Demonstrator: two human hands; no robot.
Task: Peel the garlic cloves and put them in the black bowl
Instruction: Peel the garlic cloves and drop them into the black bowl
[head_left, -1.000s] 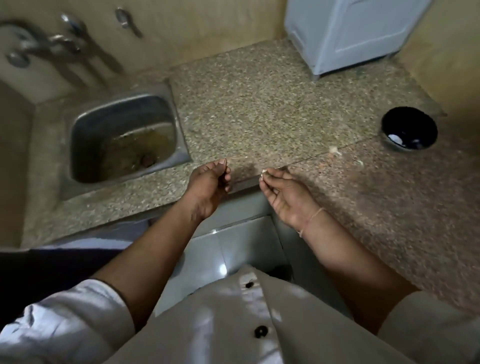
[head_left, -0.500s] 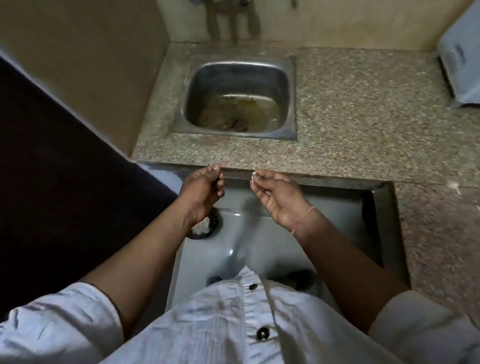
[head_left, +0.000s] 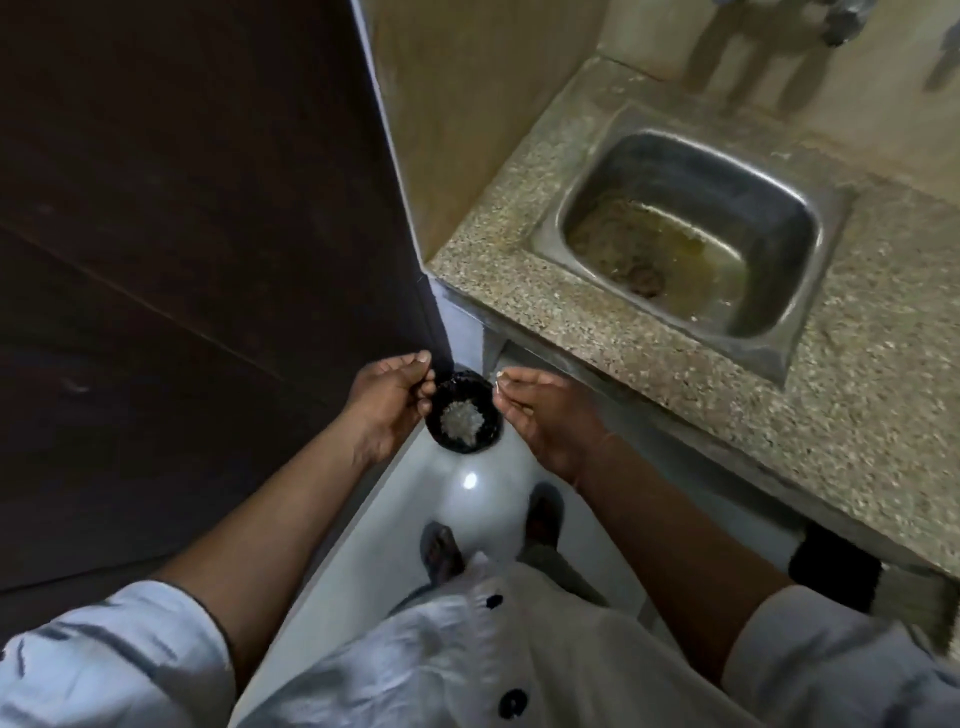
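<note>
Fingertips (head_left: 508, 387) of the right hand (head_left: 550, 421) pressed together, pinching a small pale garlic piece (head_left: 498, 374); too small to tell whether clove or skin. Palm turned up and toward the left. Fingers (head_left: 420, 359) of the left hand (head_left: 387, 402) curled in, thumb drawn to the fingertips; cannot tell whether anything sits between them. Both hands held level and near each other but apart, out past the edge of the speckled stone counter (head_left: 857, 415). Seen in the gap between them, down on the glossy white floor (head_left: 467, 491), a round black container (head_left: 487, 396) with a heap of pale scraps (head_left: 460, 418) in its middle. Garlic piece directly over the far rim of that container. To the right, set in the counter, a steel sink (head_left: 623, 171) with brownish water at the bottom. To the left, a dark door (head_left: 182, 234).
</note>
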